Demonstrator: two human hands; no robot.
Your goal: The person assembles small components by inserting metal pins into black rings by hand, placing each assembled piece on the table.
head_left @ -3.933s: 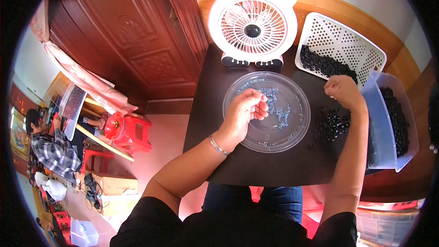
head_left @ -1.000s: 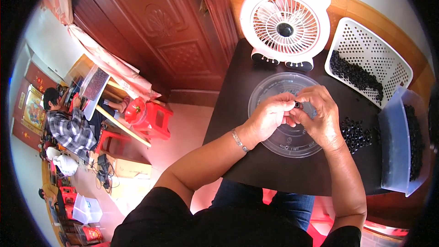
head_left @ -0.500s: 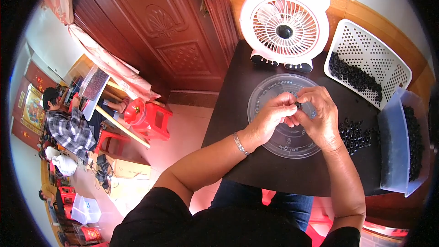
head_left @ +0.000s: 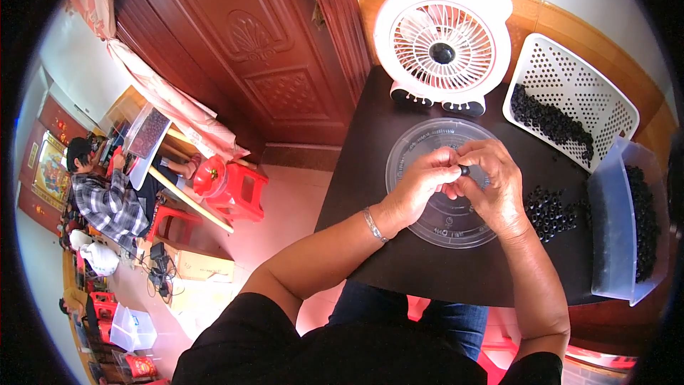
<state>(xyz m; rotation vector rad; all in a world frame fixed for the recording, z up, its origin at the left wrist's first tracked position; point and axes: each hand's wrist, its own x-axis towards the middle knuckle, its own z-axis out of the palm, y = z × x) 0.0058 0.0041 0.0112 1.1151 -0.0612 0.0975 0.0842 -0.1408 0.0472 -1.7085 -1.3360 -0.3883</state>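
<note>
In the head view, just right of the frame's centre, the left hand point(head_left: 422, 187) has thumb and fingers pinched on a small black piece point(head_left: 464, 170), while the right hand point(head_left: 496, 184) curls close around it, its own grip impossible to tell. Beneath them a clear round lid point(head_left: 456, 237) lies on the dark bench point(head_left: 427, 271). Loose black pieces point(head_left: 548, 215) lie right of centre, a white perforated basket point(head_left: 581, 75) sits upper right, and a translucent bluish bin point(head_left: 607, 232) stands at the right edge.

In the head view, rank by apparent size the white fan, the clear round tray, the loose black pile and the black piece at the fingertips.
1. White fan
2. Clear round tray, partly covered
3. Loose black pile
4. Black piece
</note>
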